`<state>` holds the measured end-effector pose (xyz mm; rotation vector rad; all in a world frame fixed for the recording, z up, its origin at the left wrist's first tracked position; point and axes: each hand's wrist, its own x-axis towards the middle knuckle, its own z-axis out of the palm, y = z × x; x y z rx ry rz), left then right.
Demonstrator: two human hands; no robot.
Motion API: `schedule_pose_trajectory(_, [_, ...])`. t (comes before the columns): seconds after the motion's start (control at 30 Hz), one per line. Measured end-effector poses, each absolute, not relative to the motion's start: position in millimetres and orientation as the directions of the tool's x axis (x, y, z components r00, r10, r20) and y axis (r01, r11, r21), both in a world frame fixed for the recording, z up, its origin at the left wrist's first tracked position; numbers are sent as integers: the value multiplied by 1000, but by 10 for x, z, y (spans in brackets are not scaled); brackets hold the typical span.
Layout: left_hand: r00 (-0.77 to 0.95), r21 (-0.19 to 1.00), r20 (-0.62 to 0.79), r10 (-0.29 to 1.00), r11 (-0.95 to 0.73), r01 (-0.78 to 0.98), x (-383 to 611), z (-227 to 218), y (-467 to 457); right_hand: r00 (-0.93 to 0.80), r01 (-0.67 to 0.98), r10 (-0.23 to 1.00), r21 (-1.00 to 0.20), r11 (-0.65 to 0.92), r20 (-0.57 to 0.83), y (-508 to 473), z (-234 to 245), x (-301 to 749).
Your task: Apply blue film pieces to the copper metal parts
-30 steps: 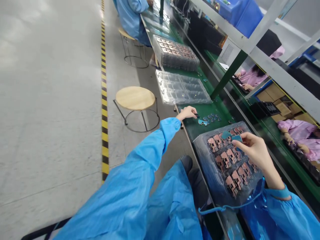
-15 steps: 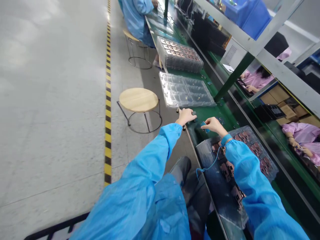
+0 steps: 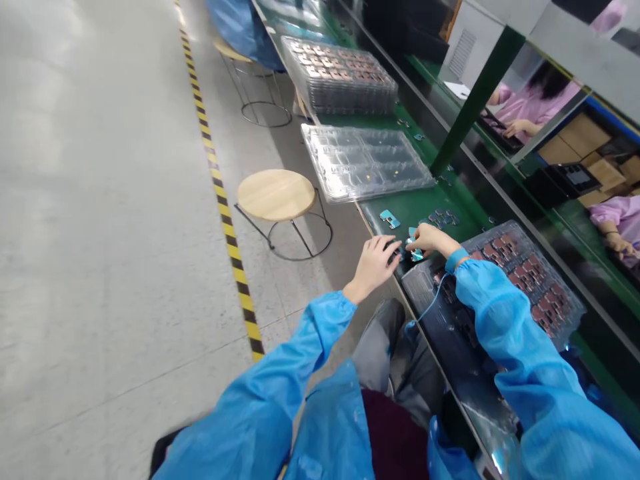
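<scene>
The right hand [image 3: 430, 240] has its fingers in a pinch on a small blue piece [image 3: 416, 253], close to the near edge of the green tabletop [image 3: 420, 203], just past the end of the filled tray [image 3: 573, 317]. The left hand [image 3: 373, 263] is bent over that same edge with its fingers a bit apart; I can't tell if it has hold of anything. The blue piece could slip and drop to the floor, because it is thin and the edge is so near. The two hands are very close, so they might bump and knock it. The blue cord [image 3: 427, 310] from the right wrist hangs by the tray's corner and could catch there. The right sleeve [image 3: 520, 340] hangs over the tray and might rub its parts out of place. The clear tray [image 3: 350, 167] pokes out past the near edge, so a bump could tip it. The blue piece's long way seems to run roughly along the near edge, but the fingers hide some of it. A loose blue board [image 3: 389, 219] lies flat near the edge, its long way slanting in toward the far edge. I can't tell which end is its front.
</scene>
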<state>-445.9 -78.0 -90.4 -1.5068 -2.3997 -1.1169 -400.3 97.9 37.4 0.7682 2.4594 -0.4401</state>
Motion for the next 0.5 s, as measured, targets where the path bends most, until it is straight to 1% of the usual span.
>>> schedule_pose_trajectory(0.13, [-453,478,415,789,234,846,-4300,-1066,-879,-670,556,398,-69,828,-627,991,461,-3960])
schedule_pose_trajectory(0.27, [-480,483,392,785,268,833,-4415,-1023,-796,-645,507,384,6,862,-661,903,528,-4001])
schedule_pose_trajectory(0.37, [-508,491,398,764,290,822,-4503,-940,-678,-653,479,404,65,875,-641,837,590,-4034])
schedule_pose_trajectory(0.5, [-399,466,398,826,193,864,-4583,-813,-382,-707,455,432,108,884,-560,846,772,-3958])
